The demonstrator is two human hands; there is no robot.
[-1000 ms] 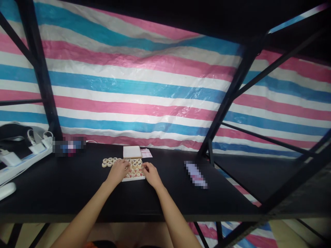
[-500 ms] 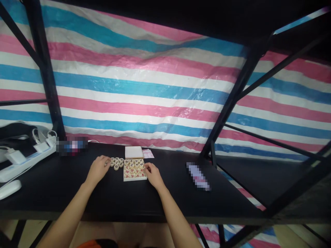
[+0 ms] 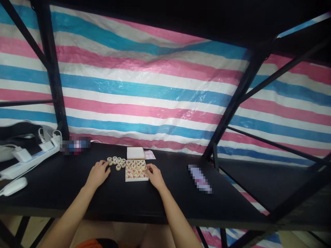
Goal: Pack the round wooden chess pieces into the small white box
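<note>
A white box (image 3: 137,178) of Chinese chess pieces sits on the black desk. Round cream pieces with red characters (image 3: 134,172) fill its front rows, and pieces with black characters lie behind them. To its left is a loose group of black-character chess pieces (image 3: 118,167), lying flat. My left hand (image 3: 98,174) rests beside that group, fingers apart, index fingertip at the nearest piece. Curled fingers of my right hand (image 3: 155,176) are closed against the box's right edge. The box lid (image 3: 136,153) lies just behind the box.
Pink-and-white paper (image 3: 150,154) lies by the lid. A blurred-out flat object (image 3: 199,179) is on the right of the desk. At left are a power strip (image 3: 33,162) with plugs, a white mouse-like object (image 3: 15,186) and another blurred object (image 3: 75,145). Black metal posts frame the desk.
A chess piece that was at my left fingertips now lies at the left end of the loose group. My left hand has loosened and drawn slightly back. The right hand stays at the box.
</note>
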